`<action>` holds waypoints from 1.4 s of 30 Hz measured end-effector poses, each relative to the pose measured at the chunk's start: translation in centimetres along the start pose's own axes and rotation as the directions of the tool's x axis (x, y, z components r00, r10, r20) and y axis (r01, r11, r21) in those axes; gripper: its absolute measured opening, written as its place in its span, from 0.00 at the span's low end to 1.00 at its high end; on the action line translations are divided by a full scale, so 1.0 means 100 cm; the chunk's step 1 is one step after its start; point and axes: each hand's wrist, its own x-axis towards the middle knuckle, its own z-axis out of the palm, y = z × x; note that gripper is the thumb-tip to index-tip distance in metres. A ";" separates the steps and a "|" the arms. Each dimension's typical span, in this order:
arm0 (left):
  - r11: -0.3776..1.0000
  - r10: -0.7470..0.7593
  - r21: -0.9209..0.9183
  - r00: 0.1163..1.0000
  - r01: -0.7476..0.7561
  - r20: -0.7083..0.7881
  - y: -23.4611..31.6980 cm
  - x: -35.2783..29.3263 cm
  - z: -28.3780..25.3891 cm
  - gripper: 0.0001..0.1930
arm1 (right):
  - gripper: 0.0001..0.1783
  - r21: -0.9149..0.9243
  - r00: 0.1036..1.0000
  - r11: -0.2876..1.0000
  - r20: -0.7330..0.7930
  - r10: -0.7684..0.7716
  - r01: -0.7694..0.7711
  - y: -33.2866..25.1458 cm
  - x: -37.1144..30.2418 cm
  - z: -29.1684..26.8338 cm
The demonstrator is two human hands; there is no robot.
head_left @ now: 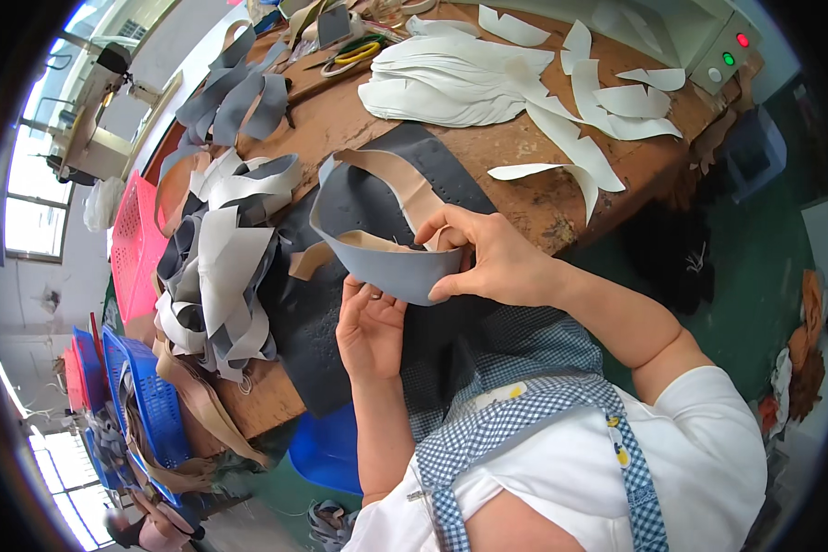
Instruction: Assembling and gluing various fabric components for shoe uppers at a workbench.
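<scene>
Grey strip [397, 269] sat pinched by your right hand [511, 264]; whether your left hand [373, 336] gripped was unclear; uneven pulling risked creasing it.

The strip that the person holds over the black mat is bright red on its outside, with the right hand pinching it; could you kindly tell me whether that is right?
Not quite: the head view shows that the strip is blue-grey on its outside, not bright red. It is held over the black mat, with the right hand pinching it.
</scene>
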 end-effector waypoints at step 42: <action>0.998 0.037 0.053 0.996 -0.033 -0.083 0.006 -0.030 -0.003 0.28 | 0.24 0.136 0.999 0.990 -0.017 0.034 -0.032 0.012 -0.004 0.029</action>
